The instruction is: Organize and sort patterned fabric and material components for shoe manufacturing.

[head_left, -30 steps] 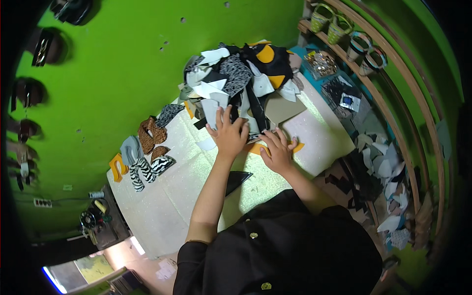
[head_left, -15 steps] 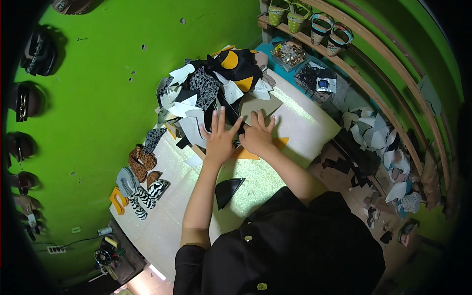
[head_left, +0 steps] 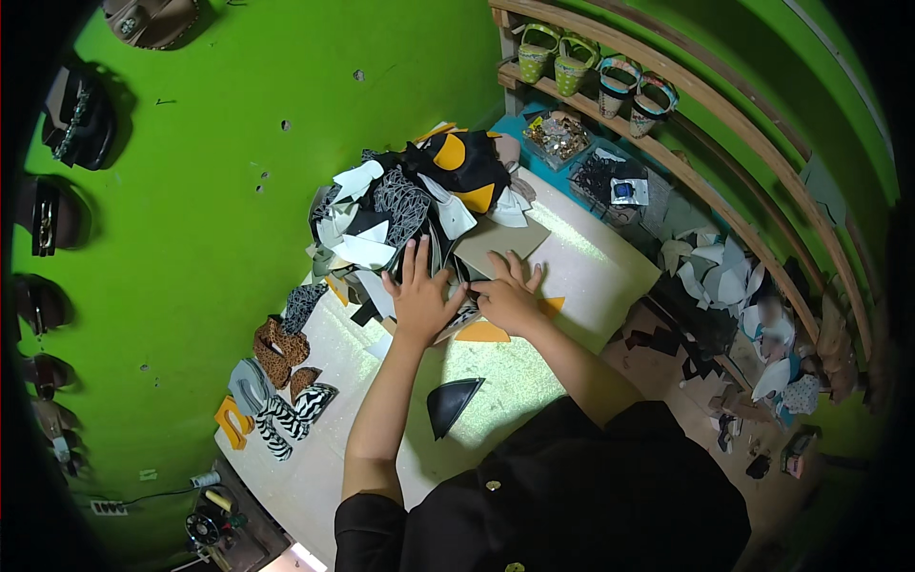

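- While the fingers are spread wide, the left hand (head_left: 419,303) and right hand (head_left: 508,303) are pressed to the scrap pile's (head_left: 404,202) near side; whether anything is pinned beneath cannot quite be told.
- The pile is heaped at the table's (head_left: 305,477) far edge.
- Zebra-striped pieces (head_left: 313,404) are set by its left edge.
- A black wedge (head_left: 452,405) is placed toward the near edge.

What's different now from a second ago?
The right hand moved forward and leftward, closer to the left hand, whose fingertips reach slightly further into the scrap pile. No clear new grip or release shows. The view shifted too. The black triangle and zebra pieces stayed put.
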Available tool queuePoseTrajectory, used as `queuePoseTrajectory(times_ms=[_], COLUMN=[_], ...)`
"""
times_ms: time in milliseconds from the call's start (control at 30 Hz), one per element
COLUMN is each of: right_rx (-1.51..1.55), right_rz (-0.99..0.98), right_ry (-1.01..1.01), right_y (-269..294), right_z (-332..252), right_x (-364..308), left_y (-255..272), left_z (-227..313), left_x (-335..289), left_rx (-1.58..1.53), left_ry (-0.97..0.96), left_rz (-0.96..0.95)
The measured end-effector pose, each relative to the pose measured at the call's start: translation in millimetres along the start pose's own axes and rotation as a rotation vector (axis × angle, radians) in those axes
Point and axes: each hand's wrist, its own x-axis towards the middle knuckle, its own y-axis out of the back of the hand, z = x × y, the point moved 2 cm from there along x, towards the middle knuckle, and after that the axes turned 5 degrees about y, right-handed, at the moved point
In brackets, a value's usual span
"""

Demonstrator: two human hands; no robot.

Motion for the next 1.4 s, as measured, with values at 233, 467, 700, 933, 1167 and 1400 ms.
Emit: queuePoseTrajectory(times_ms=[233,467,700,933,1167,1400], right_rx=[-0.005,-0.012,-0.388,-0.144,-0.134,-0.056], right_rz=[0.059,0.019,0.024,-0.074,-0.113,-0.008], right_ry=[-0.041,-0.093,0.157,0.244,0.285,0.351], right_y=[0,9,-14,-10,-6,-8], right_z=[-1,-10,-37,-34,-31,-24], right_x=[0,1,6,2,4,4], left_y=[10,3,0,4,14,22], left_z=[-15,-32,-36,-39,-28,-33], left_x=[-6,-20,-22,-29,-24,-45], left_rx=[-0.029,-0.055,-0.074,-0.055,-0.046,-0.111], left_ry=[0.072,0.069,0.038,0.093,0.168,0.132], left_rz=[0.071,0.204,0.247,0.158,0.107,0.324])
